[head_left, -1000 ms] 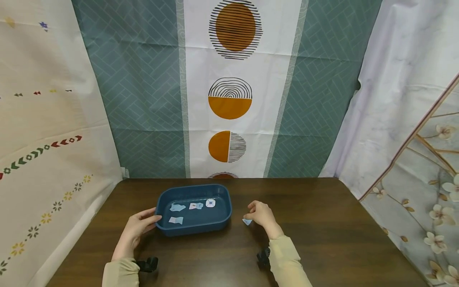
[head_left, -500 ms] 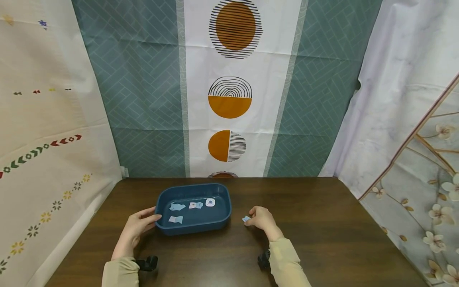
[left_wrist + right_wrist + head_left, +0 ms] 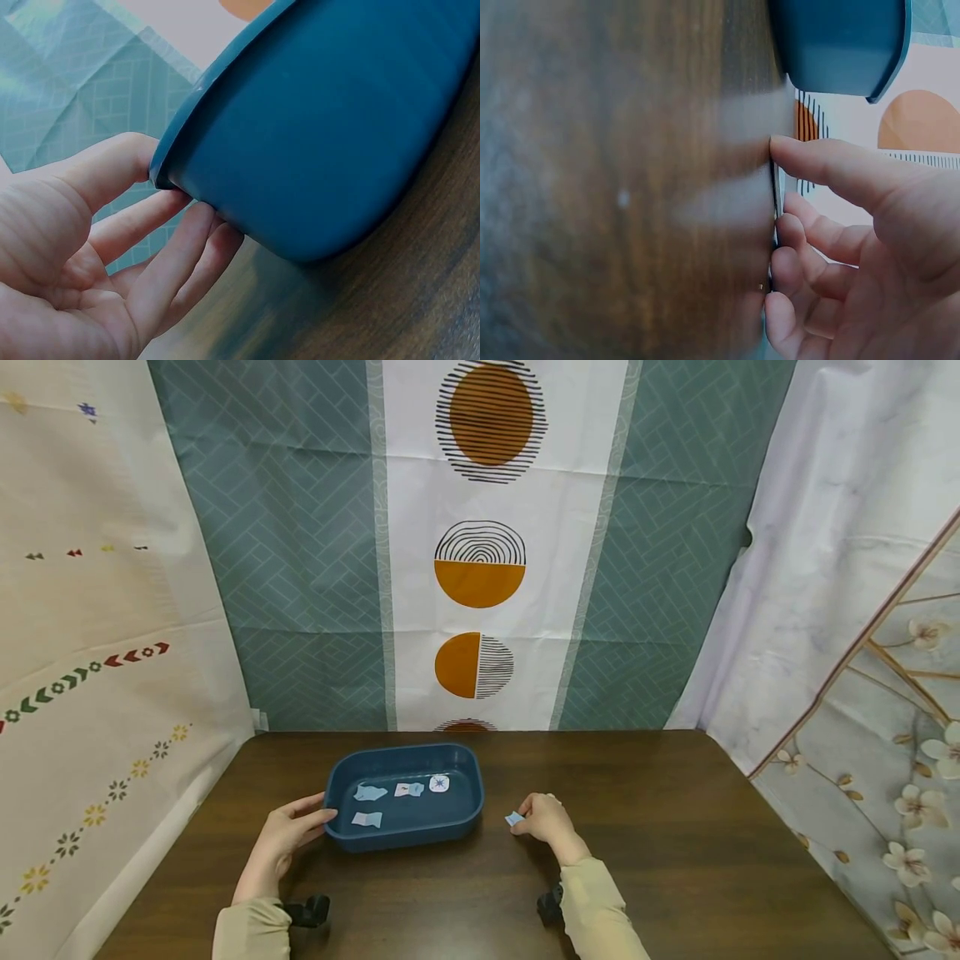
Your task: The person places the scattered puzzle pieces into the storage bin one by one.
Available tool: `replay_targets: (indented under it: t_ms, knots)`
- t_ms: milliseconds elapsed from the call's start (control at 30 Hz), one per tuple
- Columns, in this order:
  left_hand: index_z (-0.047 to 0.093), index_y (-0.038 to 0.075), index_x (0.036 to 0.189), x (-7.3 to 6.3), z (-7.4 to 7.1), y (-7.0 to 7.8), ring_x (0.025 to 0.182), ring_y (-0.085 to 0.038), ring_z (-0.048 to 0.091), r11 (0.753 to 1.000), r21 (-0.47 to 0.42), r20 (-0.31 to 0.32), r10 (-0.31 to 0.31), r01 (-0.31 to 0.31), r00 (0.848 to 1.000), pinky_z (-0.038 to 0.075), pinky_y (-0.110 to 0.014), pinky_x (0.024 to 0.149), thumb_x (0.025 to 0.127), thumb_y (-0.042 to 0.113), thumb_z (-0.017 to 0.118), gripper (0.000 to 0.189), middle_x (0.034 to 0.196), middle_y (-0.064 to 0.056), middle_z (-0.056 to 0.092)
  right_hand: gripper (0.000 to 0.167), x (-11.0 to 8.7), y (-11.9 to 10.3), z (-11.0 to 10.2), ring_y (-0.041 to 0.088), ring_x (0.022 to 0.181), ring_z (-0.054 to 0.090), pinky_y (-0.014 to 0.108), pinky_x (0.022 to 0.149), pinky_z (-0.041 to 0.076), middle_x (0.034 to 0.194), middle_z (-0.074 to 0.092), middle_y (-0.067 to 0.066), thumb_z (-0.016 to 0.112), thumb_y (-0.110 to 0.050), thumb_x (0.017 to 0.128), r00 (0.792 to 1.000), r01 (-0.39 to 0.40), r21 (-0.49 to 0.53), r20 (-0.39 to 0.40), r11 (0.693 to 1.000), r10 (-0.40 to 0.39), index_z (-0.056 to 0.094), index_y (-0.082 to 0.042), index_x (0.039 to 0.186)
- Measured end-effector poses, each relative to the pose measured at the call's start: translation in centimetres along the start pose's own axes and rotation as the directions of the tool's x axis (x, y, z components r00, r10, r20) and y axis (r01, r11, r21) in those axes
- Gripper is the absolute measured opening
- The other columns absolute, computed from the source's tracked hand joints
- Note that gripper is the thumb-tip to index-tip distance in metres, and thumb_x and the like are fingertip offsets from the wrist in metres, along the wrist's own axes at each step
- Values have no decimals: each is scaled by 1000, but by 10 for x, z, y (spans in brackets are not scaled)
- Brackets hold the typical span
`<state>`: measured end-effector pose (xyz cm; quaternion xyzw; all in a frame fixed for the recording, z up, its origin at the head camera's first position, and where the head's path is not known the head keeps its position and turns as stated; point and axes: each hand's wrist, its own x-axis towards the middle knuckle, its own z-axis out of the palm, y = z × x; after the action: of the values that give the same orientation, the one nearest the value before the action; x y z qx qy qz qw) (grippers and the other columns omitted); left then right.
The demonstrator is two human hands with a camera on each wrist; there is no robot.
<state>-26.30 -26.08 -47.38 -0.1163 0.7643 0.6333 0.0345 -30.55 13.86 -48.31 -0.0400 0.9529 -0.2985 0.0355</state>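
Note:
A dark blue rectangular tray with raised sides stands on the table. My left hand holds its left end, the thumb on the rim and the other fingers against the outer wall, as the left wrist view shows. My right hand is low at the table, right of the tray. Its thumb and fingertips pinch a small flat light-blue piece, partly hidden by the fingers. In the right wrist view the thumb and the curled fingers meet the tabletop around the thin piece.
Inside the tray lie several flat cutouts, among them a blue one, a pink-and-blue one and a white one with a star. The dark wooden table ends at a patterned cloth behind.
My right hand has shifted slightly toward me, and the light-blue piece has turned and now pokes out left of the fingertips. My left hand and the tray have stayed put.

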Motion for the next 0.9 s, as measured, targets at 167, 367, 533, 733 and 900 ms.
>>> replay_targets:
  t_ms: [167,367,533,733,900]
  knots:
    - [40,-11,143,1,-1,-2,95,-12,70,1000,-3,-1,2,-2,1000,57,-33,89,91,18,69,66,148,-36,35,26,-1,0,2,18,71,51,29,62,44,77,63,3,83,-16,71,1000,13,9,-3,1000,-13,65,-3,84]
    - [40,-11,143,2,-1,-3,95,-12,70,1000,-6,1,6,-6,1000,58,-31,87,92,18,69,65,148,-35,35,25,-1,0,2,17,71,50,27,61,43,76,62,2,82,-16,70,1000,29,8,-9,1000,-29,64,-4,82]
    - [40,-10,143,2,-1,-3,95,-11,70,1000,-9,0,10,-10,1000,58,-31,86,91,17,69,65,148,-35,36,25,-1,0,0,16,69,50,27,61,42,76,60,2,81,-16,71,1000,29,19,-4,999,-29,64,-4,84]
    - [41,-10,142,2,-1,-2,95,-10,69,1000,3,-2,12,-12,1000,58,-31,87,92,17,68,64,148,-35,36,24,0,-3,-6,16,69,51,27,61,43,78,59,2,77,-16,72,999,27,47,-25,999,-25,63,-4,87]
    - [41,-11,142,1,-1,-1,98,-15,70,1000,5,2,12,-12,1000,57,-33,89,91,20,70,66,148,-36,35,23,1,-6,-11,16,70,51,28,61,44,79,60,4,75,-15,71,997,38,59,-62,998,-35,64,-3,88]
